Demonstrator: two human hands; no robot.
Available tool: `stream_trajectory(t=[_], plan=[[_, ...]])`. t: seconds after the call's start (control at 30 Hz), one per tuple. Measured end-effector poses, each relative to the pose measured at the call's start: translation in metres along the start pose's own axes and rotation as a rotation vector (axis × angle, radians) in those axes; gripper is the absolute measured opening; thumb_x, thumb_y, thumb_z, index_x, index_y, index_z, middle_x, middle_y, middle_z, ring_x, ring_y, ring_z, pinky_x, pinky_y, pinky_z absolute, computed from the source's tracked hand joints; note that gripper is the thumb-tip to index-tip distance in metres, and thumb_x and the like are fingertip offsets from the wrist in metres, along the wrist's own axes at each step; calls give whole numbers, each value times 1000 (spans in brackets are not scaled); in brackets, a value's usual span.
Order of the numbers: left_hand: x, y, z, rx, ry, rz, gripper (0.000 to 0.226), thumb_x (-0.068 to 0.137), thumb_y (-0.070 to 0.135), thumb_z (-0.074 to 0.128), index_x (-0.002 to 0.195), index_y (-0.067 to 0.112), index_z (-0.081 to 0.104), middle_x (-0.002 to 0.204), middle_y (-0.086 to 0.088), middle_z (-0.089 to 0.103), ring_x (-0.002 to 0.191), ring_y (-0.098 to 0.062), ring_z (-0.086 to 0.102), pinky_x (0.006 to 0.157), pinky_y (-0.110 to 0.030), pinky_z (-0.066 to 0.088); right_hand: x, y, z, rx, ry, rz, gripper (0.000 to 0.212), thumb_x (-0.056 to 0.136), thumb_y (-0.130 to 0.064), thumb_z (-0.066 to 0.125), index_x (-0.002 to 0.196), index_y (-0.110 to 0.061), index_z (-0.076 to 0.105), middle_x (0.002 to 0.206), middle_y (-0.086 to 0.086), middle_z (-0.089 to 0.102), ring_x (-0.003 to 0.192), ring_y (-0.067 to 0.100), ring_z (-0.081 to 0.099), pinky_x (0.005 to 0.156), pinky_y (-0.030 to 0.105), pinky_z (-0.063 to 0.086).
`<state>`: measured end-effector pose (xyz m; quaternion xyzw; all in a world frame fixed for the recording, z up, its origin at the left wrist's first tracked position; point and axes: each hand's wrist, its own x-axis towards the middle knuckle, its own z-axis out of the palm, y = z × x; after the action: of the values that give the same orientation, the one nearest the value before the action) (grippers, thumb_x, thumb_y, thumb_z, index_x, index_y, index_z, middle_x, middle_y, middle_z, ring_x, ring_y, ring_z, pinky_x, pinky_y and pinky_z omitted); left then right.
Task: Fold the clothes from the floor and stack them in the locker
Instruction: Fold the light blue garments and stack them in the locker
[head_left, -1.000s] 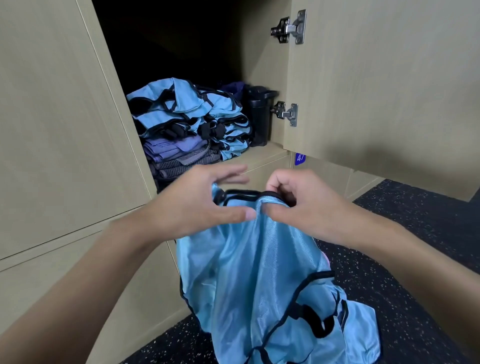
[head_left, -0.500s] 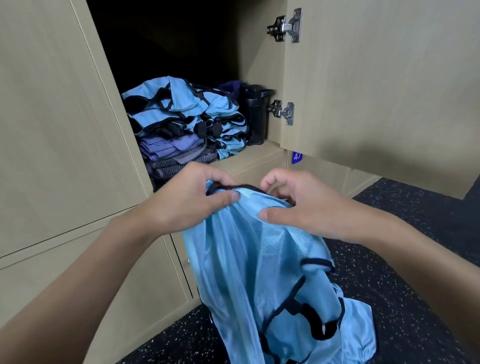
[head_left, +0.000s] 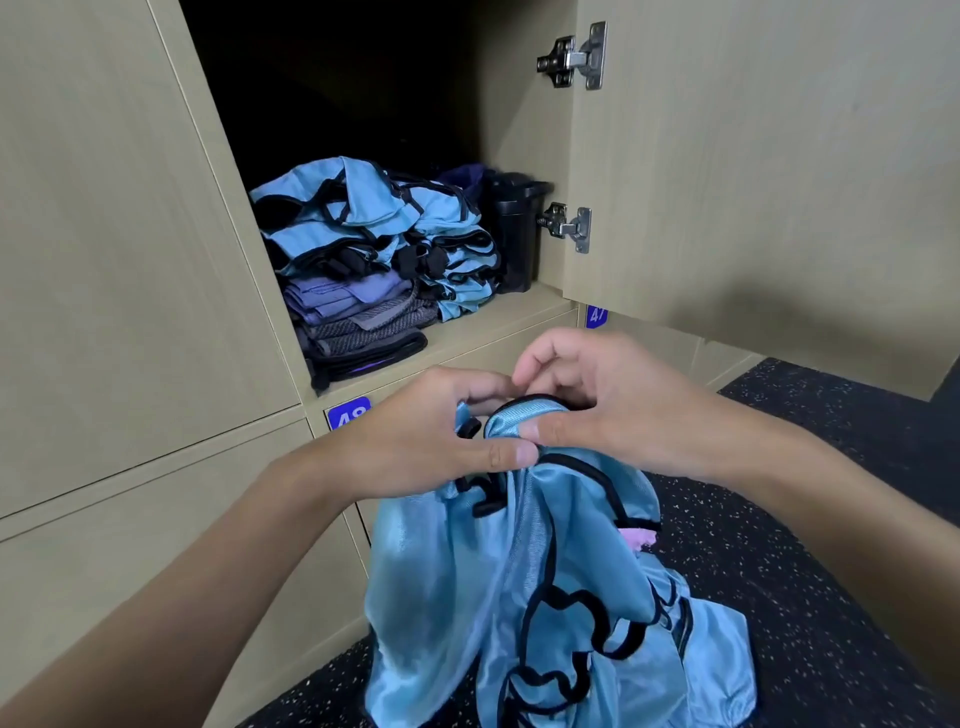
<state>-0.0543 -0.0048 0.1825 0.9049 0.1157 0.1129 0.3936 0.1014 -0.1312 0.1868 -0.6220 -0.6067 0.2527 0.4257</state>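
Shiny light-blue mesh bib with black trim (head_left: 524, 582), bunched and hanging, top edge pinched by left hand (head_left: 431, 441) and right hand (head_left: 613, 410)

Blue bib (head_left: 519, 571) hangs bunched — folded stack (head_left: 374, 249) in locker (head_left: 498, 317).

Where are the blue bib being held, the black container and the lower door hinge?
blue bib (head_left: 441, 597), head view, on the fabric hanging down.
black container (head_left: 511, 244), head view, on its front wall.
lower door hinge (head_left: 582, 229), head view, on its metal plate.
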Motion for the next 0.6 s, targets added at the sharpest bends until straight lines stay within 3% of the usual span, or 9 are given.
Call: stream_trajectory(t=[0.13, 0.2, 0.33, 0.47, 0.5, 0.6], plan=[[1, 1, -4, -19, 51, -24, 11, 87, 21, 74, 91, 11, 77, 76, -1, 71, 68, -8, 58, 64, -18, 46, -2, 3, -4, 21, -24, 44, 27, 86, -7, 73, 102, -19, 55, 84, 2, 74, 73, 12, 61, 76, 29, 50], [0, 1, -10, -8, 104, -38, 10, 89, 22, 72, 87, 14, 77, 81, -8, 71, 70, -9, 59, 66, -24, 49, -4, 3, -8, 14, -39, 81, 23, 87, -12, 73, 104, -18, 58, 77, -2, 71, 69, 7, 58, 71, 22, 46], [-4, 0, -24, 3, 185, -80, 12, 91, 25, 70, 84, 18, 76, 89, -9, 72, 79, -26, 68, 81, -41, 54, -6, 3, -16, -54, 16, 101, 8, 88, -11, 72, 84, -16, 66, 77, 0, 71, 68, 8, 60, 71, 24, 49], [-8, -2, -32, -17, 222, -98, 12, 91, 30, 69, 85, 21, 75, 92, -15, 72, 81, -38, 67, 79, -51, 54, -9, 4, -20, -70, 63, 119, 8, 88, -13, 71, 84, -16, 66, 79, 3, 74, 69, 9, 63, 73, 24, 51], [-8, -1, -34, -32, 223, -106, 14, 89, 34, 68, 86, 22, 75, 92, -19, 71, 76, -41, 64, 75, -51, 53, -9, 3, -19, -51, 36, 130, 6, 88, -15, 72, 88, -16, 66, 83, 4, 74, 70, 8, 62, 73, 23, 51], [-10, -1, -36, -55, 216, -103, 13, 90, 32, 67, 85, 21, 74, 91, -19, 71, 74, -28, 63, 75, -41, 51, -9, 5, -14, -28, -65, 155, 24, 83, -15, 77, 104, -17, 64, 94, 3, 74, 72, 5, 61, 73, 24, 52]])
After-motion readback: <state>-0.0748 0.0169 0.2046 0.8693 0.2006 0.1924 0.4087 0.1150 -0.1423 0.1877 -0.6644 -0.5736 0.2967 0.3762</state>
